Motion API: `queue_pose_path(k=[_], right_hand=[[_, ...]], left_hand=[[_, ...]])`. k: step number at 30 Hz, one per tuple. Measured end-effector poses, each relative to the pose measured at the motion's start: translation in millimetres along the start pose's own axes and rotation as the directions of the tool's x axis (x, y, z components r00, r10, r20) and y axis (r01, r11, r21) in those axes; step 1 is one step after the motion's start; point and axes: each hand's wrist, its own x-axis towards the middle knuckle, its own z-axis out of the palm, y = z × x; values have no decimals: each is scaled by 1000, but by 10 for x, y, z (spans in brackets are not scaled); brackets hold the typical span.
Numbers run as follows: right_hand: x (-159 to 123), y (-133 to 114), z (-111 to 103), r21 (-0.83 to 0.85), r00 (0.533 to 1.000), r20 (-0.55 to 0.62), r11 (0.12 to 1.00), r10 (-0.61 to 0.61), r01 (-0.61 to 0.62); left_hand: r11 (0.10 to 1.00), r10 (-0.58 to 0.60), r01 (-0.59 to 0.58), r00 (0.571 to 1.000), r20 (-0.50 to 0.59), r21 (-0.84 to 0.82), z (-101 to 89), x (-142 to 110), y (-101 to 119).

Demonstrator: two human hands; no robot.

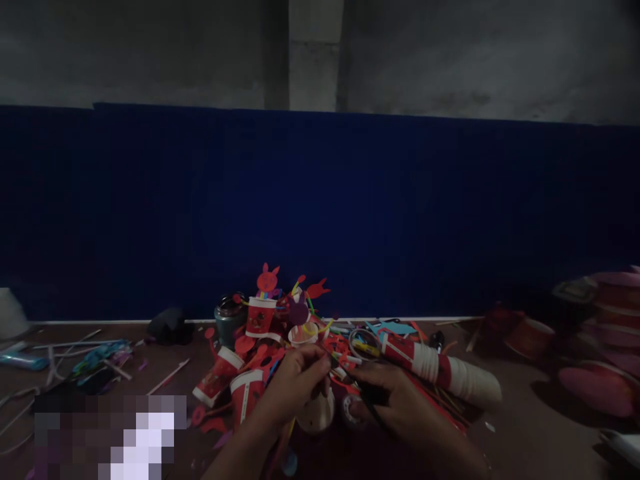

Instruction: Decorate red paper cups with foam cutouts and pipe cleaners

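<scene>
My left hand [303,380] is closed in a pinch just above a pale paper cup [316,412]. What its fingertips hold is too small and dim to make out. Close by on the right, my right hand [393,397] is curled around a dark, slim tool [370,400], its kind unclear in the low light. A roll of clear tape [353,411] lies below that hand. Red paper cups [247,393] with paper cut-outs and coloured straws crowd around my left wrist. One upright cup [261,317] carries a red rabbit-shaped cut-out [267,279].
Nested paper cups [445,370] lie on their side to the right. A dark jar [230,320] stands behind the pile. Straws and blue-green scraps [103,357] litter the left of the table. Stacked pink and red items [613,340] stand far right. A blue panel [320,213] rises behind.
</scene>
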Motion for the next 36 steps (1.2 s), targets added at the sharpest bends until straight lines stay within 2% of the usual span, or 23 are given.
queue_pose_path(k=[4, 11, 17, 24, 30, 33, 36], right_hand=[[3, -12, 38, -6, 999, -19, 999, 38, -38], [16, -75, 64, 85, 1000, 3, 996, -13, 13], [-20, -13, 90, -15, 997, -58, 998, 53, -54], [-14, -35, 68, 57, 1000, -6, 998, -24, 24], [-11, -5, 73, -2, 999, -47, 1000, -21, 20], [-10, -12, 81, 31, 998, -48, 999, -33, 35], [-17, -35, 83, 72, 999, -42, 997, -33, 36]], left_hand=[[1000, -1, 1, 1000, -15, 2, 54, -17, 10], [998, -48, 48, 999, 22, -38, 42, -9, 16], [999, -30, 31, 999, 33, -27, 43, -7, -15], [992, -72, 77, 996, 52, -99, 38, -12, -15], [989, -93, 102, 991, 93, -103, 44, -54, 23], [991, -77, 85, 994, 79, -101, 61, -65, 13], [988, -93, 106, 989, 115, -115, 62, -47, -15]])
